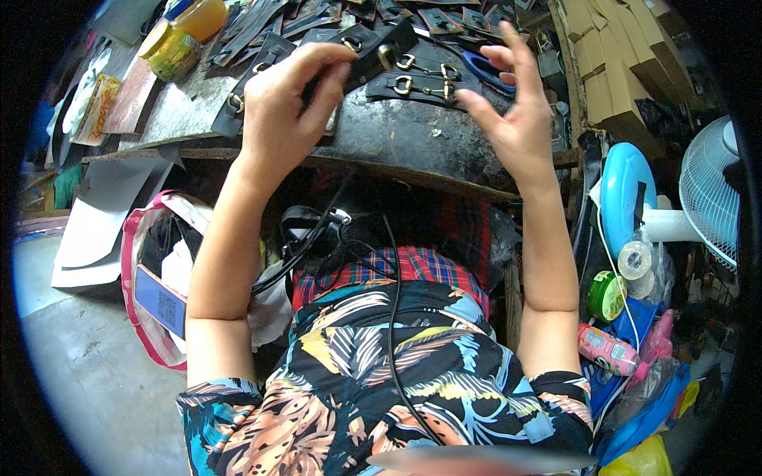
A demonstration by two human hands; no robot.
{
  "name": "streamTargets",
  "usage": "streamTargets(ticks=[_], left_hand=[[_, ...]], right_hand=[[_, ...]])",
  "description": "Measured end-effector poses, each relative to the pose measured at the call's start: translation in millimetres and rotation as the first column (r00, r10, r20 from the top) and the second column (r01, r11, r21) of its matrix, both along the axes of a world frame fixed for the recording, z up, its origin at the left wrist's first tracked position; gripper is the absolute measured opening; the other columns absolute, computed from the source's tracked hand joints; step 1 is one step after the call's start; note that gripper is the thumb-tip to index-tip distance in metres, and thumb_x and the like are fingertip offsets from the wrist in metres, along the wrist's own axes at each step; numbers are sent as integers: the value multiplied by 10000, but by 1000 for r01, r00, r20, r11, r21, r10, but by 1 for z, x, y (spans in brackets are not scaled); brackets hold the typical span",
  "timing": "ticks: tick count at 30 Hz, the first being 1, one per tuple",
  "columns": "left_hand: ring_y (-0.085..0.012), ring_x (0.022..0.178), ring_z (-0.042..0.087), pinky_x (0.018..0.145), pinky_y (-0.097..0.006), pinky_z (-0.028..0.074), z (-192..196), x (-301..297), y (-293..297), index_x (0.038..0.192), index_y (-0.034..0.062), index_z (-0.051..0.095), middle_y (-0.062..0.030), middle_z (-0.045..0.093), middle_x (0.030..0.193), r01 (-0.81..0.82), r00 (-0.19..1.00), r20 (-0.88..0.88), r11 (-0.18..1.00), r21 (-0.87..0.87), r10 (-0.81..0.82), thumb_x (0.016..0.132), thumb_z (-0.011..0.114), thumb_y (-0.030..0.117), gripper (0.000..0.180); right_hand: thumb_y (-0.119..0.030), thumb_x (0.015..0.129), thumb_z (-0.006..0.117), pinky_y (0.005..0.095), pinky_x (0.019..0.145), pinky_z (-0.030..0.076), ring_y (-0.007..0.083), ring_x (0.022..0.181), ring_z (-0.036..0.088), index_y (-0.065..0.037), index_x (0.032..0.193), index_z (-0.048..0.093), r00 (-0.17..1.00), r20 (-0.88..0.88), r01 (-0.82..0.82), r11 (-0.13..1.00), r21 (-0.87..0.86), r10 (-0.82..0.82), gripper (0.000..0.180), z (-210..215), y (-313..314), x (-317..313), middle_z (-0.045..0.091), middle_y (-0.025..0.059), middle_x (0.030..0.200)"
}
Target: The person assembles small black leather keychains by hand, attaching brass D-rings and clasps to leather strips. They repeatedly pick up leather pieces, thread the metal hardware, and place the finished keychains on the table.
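My left hand [290,111] is closed around a black leather strap [371,57] with metal hardware, raised above the workbench; the fingers hide part of it. To its right my right hand [516,119] is held up over the bench, fingers apart and nothing in them. Between the hands lie black leather straps [432,94] with brass-coloured bit-shaped buckles. Beside the right fingers is a blue looped handle [486,70], perhaps of scissors. Another black strap with brass rings [230,115] rests left of my left hand.
Many black leather pieces [252,28] cover the far bench. Yellow-lidded jars [169,51] stand at the far left. Cardboard [615,71] is stacked at the far right, near a white fan [710,186]. A pink-rimmed basket [131,254] sits below left.
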State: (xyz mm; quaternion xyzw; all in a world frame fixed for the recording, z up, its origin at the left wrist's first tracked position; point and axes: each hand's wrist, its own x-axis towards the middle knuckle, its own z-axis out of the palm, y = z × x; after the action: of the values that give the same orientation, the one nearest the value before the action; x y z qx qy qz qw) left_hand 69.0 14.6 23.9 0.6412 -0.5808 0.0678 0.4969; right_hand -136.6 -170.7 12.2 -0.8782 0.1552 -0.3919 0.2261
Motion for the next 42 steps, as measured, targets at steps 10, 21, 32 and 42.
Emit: streamTargets(ticks=[10, 21, 32, 42], left_hand=[[-180, 824, 642, 715, -316, 506, -2, -29, -13, 1100, 13, 656, -107, 675, 907, 487, 868, -396, 668, 563, -300, 904, 692, 67, 206], [-383, 1011, 633, 847, -442, 523, -16, -35, 0, 1170, 68, 621, -155, 642, 1061, 106, 986, 74, 905, 412, -149, 850, 723, 66, 336], [-328, 1058, 657, 934, -407, 534, -18, -16, 11, 1099, 45, 731, -114, 693, 1130, 211, 885, 292, 870, 445, -364, 804, 625, -64, 332], [-340, 1108, 649, 969, -406, 520, -10, -14, 11, 1099, 31, 721, -121, 698, 1194, 227, 911, 192, 832, 506, -365, 811, 621, -70, 321]], right_hand=[[-7, 888, 694, 206, 630, 433, 57, 658, 485, -119, 1349, 628, 998, -19, -47, 887, 459, 63, 479, -9, 35, -46, 546, -26, 767], [-50, 875, 727, 232, 647, 459, 82, 653, 474, -124, 1311, 645, 989, -53, 146, 944, 295, -137, 449, -25, 30, -45, 571, -11, 755], [-20, 842, 705, 253, 710, 499, 87, 697, 519, -180, 1347, 640, 994, -89, 89, 931, 353, -61, 533, -27, 26, -50, 596, -11, 849], [-9, 892, 628, 264, 713, 503, 119, 742, 591, -152, 1297, 670, 985, 49, 150, 962, 228, -165, 432, -41, 30, -43, 625, 13, 857]])
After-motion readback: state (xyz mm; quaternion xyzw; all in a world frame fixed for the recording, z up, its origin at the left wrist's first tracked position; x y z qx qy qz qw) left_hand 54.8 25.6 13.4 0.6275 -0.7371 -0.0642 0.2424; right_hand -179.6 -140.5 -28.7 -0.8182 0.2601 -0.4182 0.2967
